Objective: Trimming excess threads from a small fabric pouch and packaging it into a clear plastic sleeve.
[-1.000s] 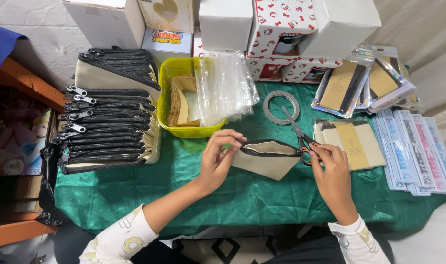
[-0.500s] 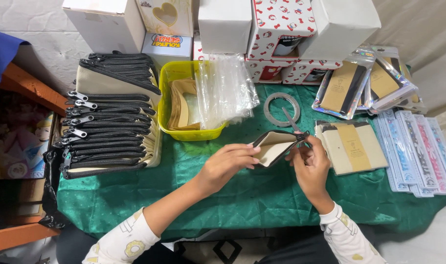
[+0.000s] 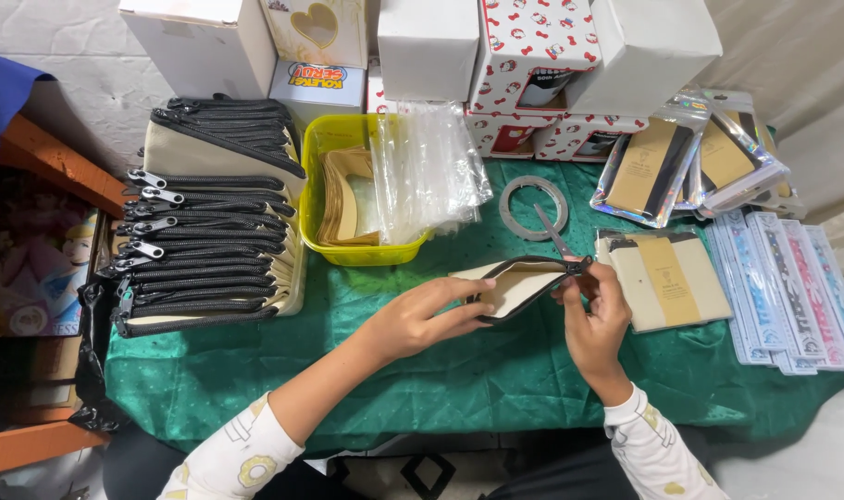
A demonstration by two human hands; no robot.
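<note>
A beige pouch with a black zipper (image 3: pixel 515 285) is held above the green tablecloth (image 3: pixel 496 370), its mouth open. My left hand (image 3: pixel 422 319) grips the pouch's near left edge. My right hand (image 3: pixel 596 310) pinches its right end at the zipper pull. Scissors (image 3: pixel 553 230) lie just behind the pouch, their blades pointing away from me.
A stack of matching zipper pouches (image 3: pixel 209 241) fills the left side. A yellow tub (image 3: pixel 348 199) holds card pieces and clear plastic bags (image 3: pixel 427 171). A tape ring (image 3: pixel 533 206), packed pouches (image 3: pixel 667 278), foil packets (image 3: pixel 681 162) and striped packs (image 3: pixel 783 278) lie right. Boxes (image 3: pixel 431 46) line the back.
The pouch has been lifted and turned; its zipper now gapes open. Both hands moved slightly up and right with it.
</note>
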